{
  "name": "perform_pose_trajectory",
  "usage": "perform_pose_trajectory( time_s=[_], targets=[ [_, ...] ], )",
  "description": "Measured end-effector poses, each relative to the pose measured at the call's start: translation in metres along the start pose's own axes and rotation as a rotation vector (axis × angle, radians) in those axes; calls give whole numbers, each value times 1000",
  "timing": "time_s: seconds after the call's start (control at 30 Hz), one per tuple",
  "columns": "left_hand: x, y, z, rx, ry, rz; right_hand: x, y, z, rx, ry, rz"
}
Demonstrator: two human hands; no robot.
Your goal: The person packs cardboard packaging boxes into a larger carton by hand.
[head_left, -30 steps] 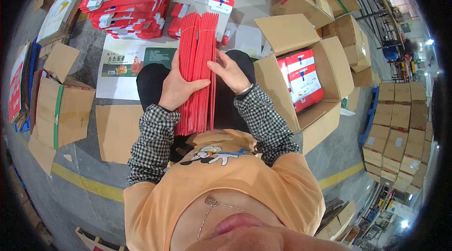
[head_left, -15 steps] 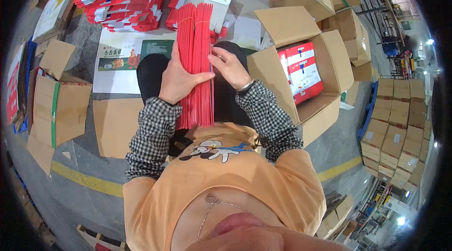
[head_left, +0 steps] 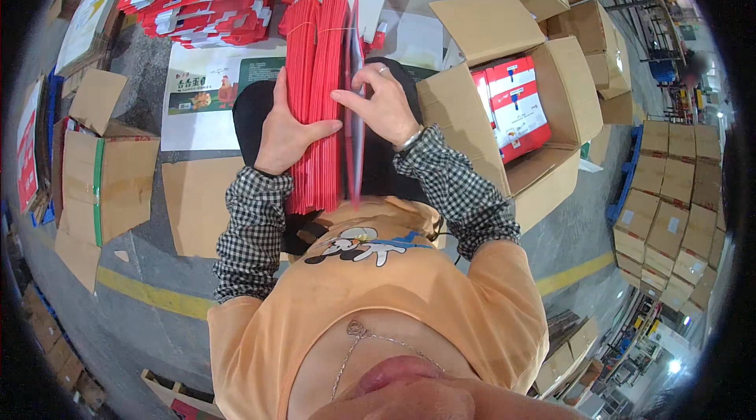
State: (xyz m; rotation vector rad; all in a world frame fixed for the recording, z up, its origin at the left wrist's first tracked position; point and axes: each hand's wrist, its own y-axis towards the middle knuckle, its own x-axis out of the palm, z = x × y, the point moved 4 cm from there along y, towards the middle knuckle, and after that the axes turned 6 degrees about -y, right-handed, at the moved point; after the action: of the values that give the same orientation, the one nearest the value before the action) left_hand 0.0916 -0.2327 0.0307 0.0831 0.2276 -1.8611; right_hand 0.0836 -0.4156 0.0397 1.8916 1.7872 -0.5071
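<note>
A thick bundle of red folded cartons (head_left: 316,50) stands on edge between my knees, with a thin band across its upper part. My left hand (head_left: 285,136) is wrapped round its left side, thumb laid across the edges. At the right side, one flat carton (head_left: 357,160) stands apart from the bundle by a narrow gap. My right hand (head_left: 389,109) has its fingers bent over that carton, with the thumb reaching to the bundle's edges.
An open cardboard box (head_left: 583,101) with red and white cartons (head_left: 516,109) inside stands on the right. Stacks of red flat cartons (head_left: 209,6) lie ahead at the left. Another cardboard box (head_left: 126,183) stands at far left; taped boxes (head_left: 669,199) are piled far right.
The outermost carton has come away from the bundle's right side, opening a gap. My right hand's fingers have bent round it. The bundle has shifted slightly left.
</note>
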Motion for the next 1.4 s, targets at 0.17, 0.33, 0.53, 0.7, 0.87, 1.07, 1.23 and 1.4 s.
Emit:
perform_pose_trajectory(
  time_s=[0.17, 0.33, 0.53, 0.7, 0.87, 1.07, 1.23, 1.4],
  targets=[
    [0, 0, 8, -6, 66, -20, -2, 3, 9, -87, -54, 50],
    [0, -1, 6, -8, 42, -24, -2, 1, 7, 0, -44, -16],
    [-2, 2, 0, -15, 51, -30, -1, 1, 14, -48, -2, -27],
    [1, 2, 7, -4, 9, -20, -1, 2, 19, 49, 36, -86],
    [2, 3, 11, -12, 134, -7, 0, 3, 21, 60, 23, -107],
    [-4, 5, -6, -3, 50, 6, -16, 1, 8, 22, -90, 16],
    [0, 4, 3, -28, 66, -16, 1, 1, -1, -128, -166, 17],
    [2, 5, 7, -20, 76, -24, 2, 1, -1, -85, -214, -27]
  ],
)
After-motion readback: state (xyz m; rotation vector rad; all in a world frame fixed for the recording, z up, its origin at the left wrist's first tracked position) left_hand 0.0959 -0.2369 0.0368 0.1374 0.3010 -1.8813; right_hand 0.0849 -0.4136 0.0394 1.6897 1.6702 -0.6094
